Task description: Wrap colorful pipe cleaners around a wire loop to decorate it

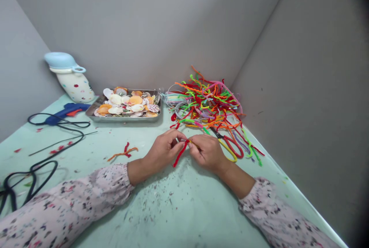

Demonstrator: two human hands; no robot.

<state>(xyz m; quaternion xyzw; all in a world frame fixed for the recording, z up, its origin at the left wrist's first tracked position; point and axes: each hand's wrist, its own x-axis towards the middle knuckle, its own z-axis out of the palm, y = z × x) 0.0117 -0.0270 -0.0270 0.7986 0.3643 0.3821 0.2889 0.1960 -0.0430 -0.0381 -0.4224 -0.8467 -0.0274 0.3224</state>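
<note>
A short red fuzzy pipe cleaner (180,155) hangs down between my two hands above the middle of the table. My left hand (164,151) pinches its upper end between thumb and forefinger. Close beside it, my right hand (208,152) is closed at the same spot, where a bit of yellow or orange stem shows; my fingers hide most of the joint. To the left of my left hand, a crossed orange and red pipe cleaner piece (126,151) lies on the table.
Behind my hands are a metal tray (127,119) of shells and a heap of coloured pipe cleaners (207,98). Red and yellow handled scissors (230,147) lie near my right hand. At the left are a bottle (75,85), a blue glue gun (65,113) and a black cord (43,161).
</note>
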